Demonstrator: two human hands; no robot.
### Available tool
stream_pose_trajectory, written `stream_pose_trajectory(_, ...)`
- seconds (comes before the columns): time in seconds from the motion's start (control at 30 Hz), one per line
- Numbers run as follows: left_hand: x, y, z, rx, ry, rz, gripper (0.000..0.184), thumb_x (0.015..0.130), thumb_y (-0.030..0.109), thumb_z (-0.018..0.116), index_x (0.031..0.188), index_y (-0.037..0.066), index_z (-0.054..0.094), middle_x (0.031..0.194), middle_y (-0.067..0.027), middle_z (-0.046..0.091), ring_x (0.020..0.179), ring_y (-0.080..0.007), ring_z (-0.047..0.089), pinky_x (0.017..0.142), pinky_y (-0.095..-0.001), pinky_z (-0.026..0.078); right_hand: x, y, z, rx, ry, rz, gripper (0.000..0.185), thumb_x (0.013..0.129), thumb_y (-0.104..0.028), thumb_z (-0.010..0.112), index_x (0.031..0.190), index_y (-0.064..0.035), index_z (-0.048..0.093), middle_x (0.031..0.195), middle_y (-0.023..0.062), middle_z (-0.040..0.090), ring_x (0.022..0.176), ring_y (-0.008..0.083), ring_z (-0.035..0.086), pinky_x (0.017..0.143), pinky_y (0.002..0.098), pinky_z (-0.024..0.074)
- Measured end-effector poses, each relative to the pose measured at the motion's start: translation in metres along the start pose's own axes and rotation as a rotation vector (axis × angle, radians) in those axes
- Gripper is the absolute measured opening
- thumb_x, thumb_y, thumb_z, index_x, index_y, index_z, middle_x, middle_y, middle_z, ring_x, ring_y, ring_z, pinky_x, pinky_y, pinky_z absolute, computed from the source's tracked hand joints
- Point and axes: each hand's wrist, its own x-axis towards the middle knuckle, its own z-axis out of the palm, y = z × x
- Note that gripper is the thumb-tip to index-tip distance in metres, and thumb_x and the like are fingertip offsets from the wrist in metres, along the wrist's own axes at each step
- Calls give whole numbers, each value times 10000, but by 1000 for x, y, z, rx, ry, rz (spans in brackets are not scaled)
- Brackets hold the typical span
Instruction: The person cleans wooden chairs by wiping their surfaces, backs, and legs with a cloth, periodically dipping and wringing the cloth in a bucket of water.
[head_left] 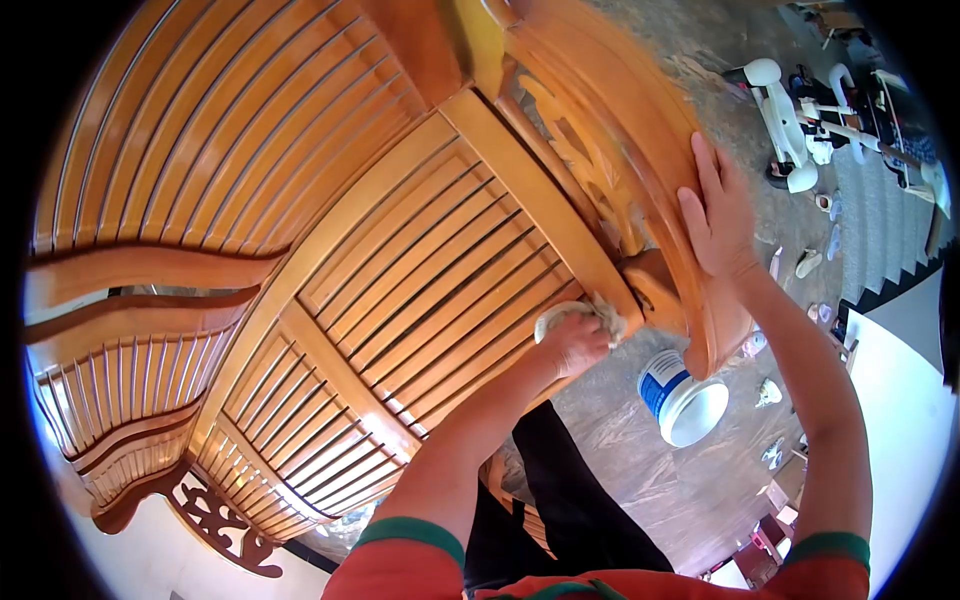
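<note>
A slatted, varnished wooden bench [380, 408] fills the left and middle of the head view. My left hand [578, 343] presses a pale, crumpled cloth [606, 314] onto the front corner of its seat, close to the arm support. The fingers are closed on the cloth, which partly hides them. My right hand [722, 210] lies on the outer side of the curved armrest [640, 120], fingers apart and holding nothing. Between armrest and seat runs a carved openwork panel [580, 155].
Below the armrest end, a white bucket [692, 412] with a blue label is on the brown floor [640, 470]. White scooter-like items [780, 120] stand at upper right beside grey steps [880, 220]. Several shoes [808, 263] lie scattered along the right side.
</note>
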Motion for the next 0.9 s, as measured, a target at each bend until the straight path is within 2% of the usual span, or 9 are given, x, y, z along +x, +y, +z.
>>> stream_pose_trajectory(0.03, 8, -2, 2, 0, 65, 176, 213, 744, 117, 599, 951, 135, 646, 935, -57, 627, 910, -188, 585, 806, -352, 463, 1, 0, -1, 9, -7, 7, 577, 849, -320, 480, 1365, -123, 314, 1246, 267, 393, 1073, 415, 438, 924, 441, 358)
stream_pose_trajectory(0.13, 30, -75, -8, -892, 191, -513, 247, 755, 132, 590, 993, 164, 648, 993, -36, 631, 932, -194, 574, 845, -339, 447, 3, -1, -4, 38, -14, 13, 590, 835, -313, 496, 1360, -113, 318, 1235, 280, 391, 1062, 425, 439, 925, 440, 358)
stream_pose_trajectory(0.2, 31, -155, -55, -194, 234, -337, 176, 769, 171, 582, 927, 141, 656, 989, -93, 624, 863, -220, 591, 817, -330, 458, 6, 0, -3, 105, -13, 12, 592, 831, -306, 502, 1358, -108, 319, 1231, 284, 391, 1060, 431, 437, 924, 440, 360)
stream_pose_trajectory(0.3, 0, -267, -124, -47, 304, -1078, 175, 791, 205, 499, 908, 144, 615, 951, -56, 604, 969, -259, 531, 795, -422, 450, 6, 0, -5, 112, -40, 32, 590, 828, -297, 510, 1354, -103, 325, 1231, 285, 386, 1062, 431, 433, 923, 441, 360)
stream_pose_trajectory(0.33, -24, -287, -139, 439, 168, -822, 175, 810, 220, 473, 910, 136, 590, 996, -59, 575, 999, -253, 510, 781, -415, 455, 6, 1, -5, 120, -36, 34, 590, 826, -300, 513, 1353, -107, 328, 1231, 284, 385, 1061, 430, 434, 922, 443, 359)
stream_pose_trajectory(0.4, -42, -287, -137, 511, 140, -703, 173, 830, 223, 449, 948, 153, 556, 1066, -35, 543, 1011, -267, 495, 807, -405, 445, 5, 1, -5, 145, -44, 37, 591, 823, -305, 519, 1351, -115, 334, 1231, 281, 384, 1060, 426, 435, 921, 448, 358)
stream_pose_trajectory(0.73, -180, -163, -49, 231, 172, -1950, 439, 890, 420, 398, 1151, 74, 465, 1192, -170, 446, 1009, -322, 497, 843, -414, 454, 0, 2, 2, 37, 24, 60, 568, 810, -361, 531, 1326, -187, 370, 1232, 213, 406, 1032, 368, 462, 866, 438, 386)
stream_pose_trajectory(0.8, -167, -148, -15, 517, -92, -1674, 438, 885, 418, 406, 1156, 77, 459, 1160, -166, 468, 992, -288, 506, 776, -393, 487, -2, 7, 9, -21, 59, 54, 572, 814, -402, 511, 1328, -200, 361, 1236, 201, 405, 1022, 359, 469, 855, 445, 389)
stream_pose_trajectory(0.9, -88, -136, -15, -98, 194, -1794, 381, 865, 391, 447, 1113, 108, 504, 1083, -121, 516, 986, -249, 504, 767, -400, 480, -3, 4, 9, 12, 15, 77, 577, 831, -408, 478, 1339, -170, 343, 1269, 195, 389, 1084, 360, 439, 894, 473, 350)
